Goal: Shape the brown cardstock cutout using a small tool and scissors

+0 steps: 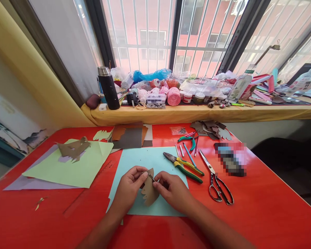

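Observation:
Above a light blue sheet [132,159], a brown scalloped piece [150,195] hangs between my two hands. My left hand [131,183] pinches its upper left edge near the top. A small thin dark metal item [150,176] lies across the piece's upper part. My right hand [172,189] is closed, with thumb and index finger pinching the right end of that item, beside the piece's right edge. Too small to tell is what exactly the item is. Pliers with yellow and green handles [184,167] lie just beyond my right hand, partly on the blue sheet.
Large scissors [214,180] and a blurred-out object [230,159] lie to the right. Green-handled pliers [190,140], pens and brown scraps [211,129] are at the back. Green paper [69,169] with a brown cutout lies left. A black flask [110,90] stands on the cluttered sill.

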### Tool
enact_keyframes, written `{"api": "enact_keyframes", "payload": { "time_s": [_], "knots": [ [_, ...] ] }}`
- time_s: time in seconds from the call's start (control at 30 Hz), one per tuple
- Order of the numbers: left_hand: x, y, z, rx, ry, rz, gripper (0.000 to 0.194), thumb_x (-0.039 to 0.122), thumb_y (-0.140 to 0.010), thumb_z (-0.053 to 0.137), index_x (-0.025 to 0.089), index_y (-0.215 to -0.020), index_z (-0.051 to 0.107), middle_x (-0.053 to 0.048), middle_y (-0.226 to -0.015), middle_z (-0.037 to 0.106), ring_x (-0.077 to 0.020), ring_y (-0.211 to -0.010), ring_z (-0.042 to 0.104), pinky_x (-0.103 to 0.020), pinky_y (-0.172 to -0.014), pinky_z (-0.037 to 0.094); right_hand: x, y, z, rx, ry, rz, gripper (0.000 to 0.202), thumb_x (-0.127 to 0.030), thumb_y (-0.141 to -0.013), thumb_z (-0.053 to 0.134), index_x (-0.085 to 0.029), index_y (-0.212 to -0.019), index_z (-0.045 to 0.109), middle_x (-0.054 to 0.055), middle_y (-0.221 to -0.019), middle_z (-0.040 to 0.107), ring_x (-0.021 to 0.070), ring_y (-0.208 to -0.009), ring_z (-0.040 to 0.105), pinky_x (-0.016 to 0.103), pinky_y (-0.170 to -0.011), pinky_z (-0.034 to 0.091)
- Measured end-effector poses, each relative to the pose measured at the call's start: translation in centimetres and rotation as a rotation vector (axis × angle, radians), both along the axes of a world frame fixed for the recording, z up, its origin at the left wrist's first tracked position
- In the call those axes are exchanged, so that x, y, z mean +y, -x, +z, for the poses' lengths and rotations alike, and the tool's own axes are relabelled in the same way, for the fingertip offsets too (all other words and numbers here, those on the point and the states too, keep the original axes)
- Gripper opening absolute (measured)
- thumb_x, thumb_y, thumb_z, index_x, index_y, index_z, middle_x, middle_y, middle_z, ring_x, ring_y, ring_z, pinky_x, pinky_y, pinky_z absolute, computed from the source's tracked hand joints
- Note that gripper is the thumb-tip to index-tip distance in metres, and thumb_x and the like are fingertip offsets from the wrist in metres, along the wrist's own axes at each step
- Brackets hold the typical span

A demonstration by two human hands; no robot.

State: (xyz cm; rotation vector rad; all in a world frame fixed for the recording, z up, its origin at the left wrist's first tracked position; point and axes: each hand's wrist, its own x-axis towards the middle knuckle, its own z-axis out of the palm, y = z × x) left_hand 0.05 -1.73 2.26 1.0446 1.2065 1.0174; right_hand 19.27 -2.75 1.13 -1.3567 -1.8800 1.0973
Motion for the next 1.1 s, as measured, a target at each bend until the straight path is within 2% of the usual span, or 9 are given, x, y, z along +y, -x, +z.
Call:
{"api": "enact_keyframes", "payload": {
  "time_s": [0.3, 0.63, 0.83, 0.97, 1.1],
  "knots": [
    [-0.2, -0.3, 0.3, 0.177, -0.108, 0.013, 0.032, 0.050, -0.078, 0.074, 0.019, -0.087, 0.070, -0.003, -0.081, 0.073, -0.0190, -0.076, 0.067, -0.027, -0.069, 0.054, -0.7, 0.0, 0.2, -0.072, -0.056, -0.028, 0.013, -0.032, -0.096, 0.060, -0.022, -0.093, 0.068, -0.005, -0.061, 0.058, 0.0123, -0.056, 0.048, 0.024, -0.056, 0.029],
    [-0.4, 0.1, -0.4, 0.154, -0.126, -0.026, 0.027, 0.045, -0.085, 0.072, 0.020, -0.091, 0.068, -0.002, -0.079, 0.073, -0.0172, -0.072, 0.065, -0.026, -0.065, 0.054, -0.7, 0.1, 0.5, -0.018, -0.029, -0.068, 0.015, -0.032, -0.096, 0.060, -0.021, -0.089, 0.069, -0.006, -0.060, 0.053, 0.0118, -0.055, 0.044, 0.024, -0.054, 0.027],
    [-0.6, 0.0, -0.2, 0.191, -0.168, -0.027, 0.025, 0.045, -0.088, 0.070, 0.020, -0.090, 0.067, -0.001, -0.079, 0.072, -0.0170, -0.073, 0.066, -0.025, -0.066, 0.054, -0.9, 0.2, 0.6, 0.003, -0.014, -0.074, 0.015, -0.031, -0.096, 0.059, -0.021, -0.089, 0.068, -0.006, -0.059, 0.052, 0.0115, -0.055, 0.043, 0.023, -0.053, 0.027],
    [-0.8, -0.1, 0.0, 0.281, -0.226, -0.033, 0.024, 0.045, -0.090, 0.066, 0.021, -0.089, 0.067, -0.001, -0.078, 0.072, -0.0175, -0.073, 0.068, -0.024, -0.065, 0.054, -0.8, 0.3, 0.8, 0.027, 0.000, -0.090, 0.016, -0.030, -0.096, 0.059, -0.020, -0.086, 0.067, -0.006, -0.058, 0.052, 0.0116, -0.054, 0.043, 0.023, -0.052, 0.026],
    [-1.1, 0.0, -0.1, 0.470, -0.340, -0.044, 0.020, 0.042, -0.094, 0.061, 0.023, -0.090, 0.068, 0.000, -0.081, 0.073, -0.0171, -0.073, 0.069, -0.023, -0.065, 0.053, -1.0, 0.3, 1.0, 0.020, -0.013, -0.089, 0.015, -0.029, -0.095, 0.059, -0.020, -0.085, 0.066, -0.005, -0.059, 0.054, 0.0115, -0.054, 0.043, 0.023, -0.052, 0.025]
  ]
}}
